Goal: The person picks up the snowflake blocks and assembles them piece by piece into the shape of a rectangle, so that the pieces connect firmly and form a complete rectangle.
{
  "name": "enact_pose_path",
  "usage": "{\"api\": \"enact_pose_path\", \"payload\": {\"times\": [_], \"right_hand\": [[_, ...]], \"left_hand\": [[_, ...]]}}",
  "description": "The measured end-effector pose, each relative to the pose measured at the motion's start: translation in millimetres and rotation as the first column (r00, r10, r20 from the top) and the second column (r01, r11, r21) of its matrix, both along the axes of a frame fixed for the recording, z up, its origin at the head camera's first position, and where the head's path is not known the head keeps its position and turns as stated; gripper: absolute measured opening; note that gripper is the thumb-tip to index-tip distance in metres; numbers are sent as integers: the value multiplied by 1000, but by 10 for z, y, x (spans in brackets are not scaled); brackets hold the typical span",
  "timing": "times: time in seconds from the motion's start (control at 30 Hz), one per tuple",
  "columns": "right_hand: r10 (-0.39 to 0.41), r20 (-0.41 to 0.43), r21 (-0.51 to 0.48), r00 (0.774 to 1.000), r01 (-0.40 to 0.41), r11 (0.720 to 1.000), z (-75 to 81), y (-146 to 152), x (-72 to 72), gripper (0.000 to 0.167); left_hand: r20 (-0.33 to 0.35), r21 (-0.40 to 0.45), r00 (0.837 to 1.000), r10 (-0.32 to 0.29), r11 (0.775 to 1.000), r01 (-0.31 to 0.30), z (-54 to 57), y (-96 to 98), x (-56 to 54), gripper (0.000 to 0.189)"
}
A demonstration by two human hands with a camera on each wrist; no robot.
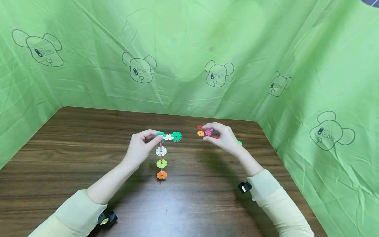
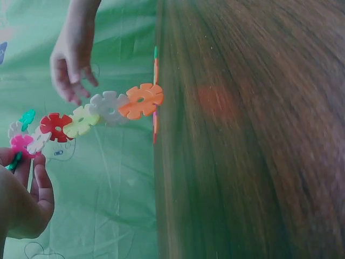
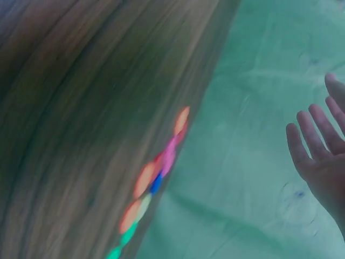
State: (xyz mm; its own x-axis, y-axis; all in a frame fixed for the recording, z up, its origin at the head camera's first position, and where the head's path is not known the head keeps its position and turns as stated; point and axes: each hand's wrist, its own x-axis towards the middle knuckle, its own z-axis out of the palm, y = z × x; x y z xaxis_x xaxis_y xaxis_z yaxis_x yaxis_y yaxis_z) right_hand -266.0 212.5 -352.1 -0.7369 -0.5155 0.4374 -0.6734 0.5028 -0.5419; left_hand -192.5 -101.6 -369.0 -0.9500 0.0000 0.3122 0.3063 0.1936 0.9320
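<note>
My left hand pinches a green notched disc at the corner of a chain of interlocking snowflake discs. From that corner a short arm runs right through a white disc to a green disc. A longer arm comes down through white and yellow-green discs to an orange disc at its end. In the left wrist view, a red disc also shows in the chain. My right hand is over the loose discs, its fingers apart with nothing between them; in the right wrist view its fingers are spread.
Loose snowflake discs lie on the wooden table at the back right, including an orange one, a pink one and a green one. A green curtain with printed bear heads surrounds the table's back and sides.
</note>
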Motion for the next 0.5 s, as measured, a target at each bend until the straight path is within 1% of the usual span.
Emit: {"api": "enact_pose_path", "payload": {"times": [0.1, 0.2, 0.33, 0.5], "right_hand": [[-9, 8, 62, 1000, 9, 998, -87, 190, -128, 39], [-32, 31, 117, 999, 28, 993, -189, 381, -251, 40], [-60, 88, 164, 994, 45, 985, -326, 619, -391, 41], [-89, 149, 200, 985, 58, 978, -463, 843, -508, 43]], "left_hand": [[15, -3, 1000, 7, 1000, -7, 34, -8, 23, 17], [11, -18, 1000, 9, 1000, -9, 136, 5, 94, 16], [0, -39, 1000, 15, 999, -15, 260, 26, 177, 16], [-2, -47, 1000, 16, 999, -17, 275, 24, 180, 14]]}}
